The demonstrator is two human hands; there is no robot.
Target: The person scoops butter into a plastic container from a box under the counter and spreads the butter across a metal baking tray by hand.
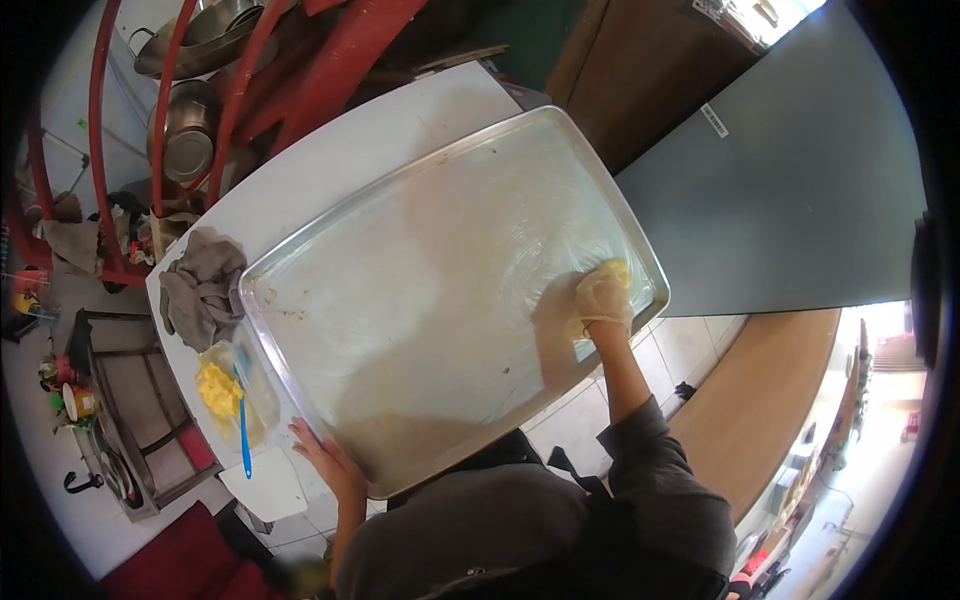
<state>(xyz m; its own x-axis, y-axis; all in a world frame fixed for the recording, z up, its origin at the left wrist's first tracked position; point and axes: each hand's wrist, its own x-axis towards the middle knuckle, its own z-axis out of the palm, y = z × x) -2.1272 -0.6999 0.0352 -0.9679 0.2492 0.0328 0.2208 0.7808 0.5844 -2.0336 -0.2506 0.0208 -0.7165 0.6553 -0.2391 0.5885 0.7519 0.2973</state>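
A large metal baking tray [450, 260] lies across the white table, with a greasy sheen on its right part and a few brown specks. My right hand [603, 298] is covered by a thin clear plastic bag [582, 322] and presses on the tray near its right end. Something yellow shows at its fingertips; the bag hides how the fingers are bent. My bare left hand [328, 462] rests against the tray's near left edge, fingers spread. Beyond it stands a clear container [262, 390] of yellow margarine-like fat [218, 390], with a blue-handled utensil [245, 435] leaning in it.
A crumpled grey cloth [203, 285] lies on the white table [290, 215] by the tray's left end. Red metal bars [235, 110] and steel pans [190, 130] are at the upper left. A grey panel [770, 190] and a wooden surface [755, 400] border the right side.
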